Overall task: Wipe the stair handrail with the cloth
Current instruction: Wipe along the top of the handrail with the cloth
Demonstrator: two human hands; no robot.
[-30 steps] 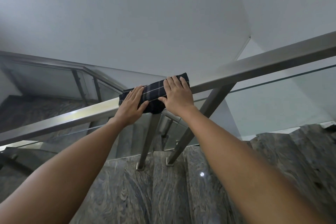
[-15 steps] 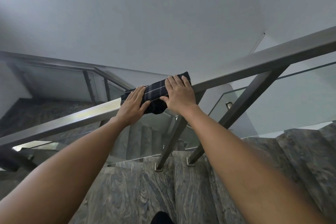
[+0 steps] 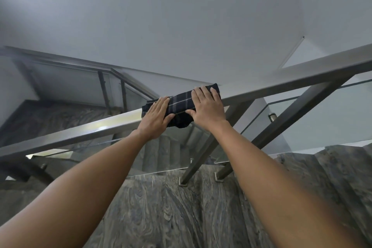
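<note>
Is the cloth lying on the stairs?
No, the cloth is draped over the handrail, with both the left hand and right hand pressing on it.

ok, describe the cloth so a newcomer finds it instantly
Follow the slanted steel handrail up from lower left. Mid-span, the cloth drapes over it, pressed by the left hand and right hand. It is the only fabric: dark navy with pale plaid lines.

cloth (image 3: 180, 103) on handrail (image 3: 84, 133), hands atop

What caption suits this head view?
Both hands, left hand and right hand, press a dark plaid cloth onto the steel handrail above the marble stairs.
</note>
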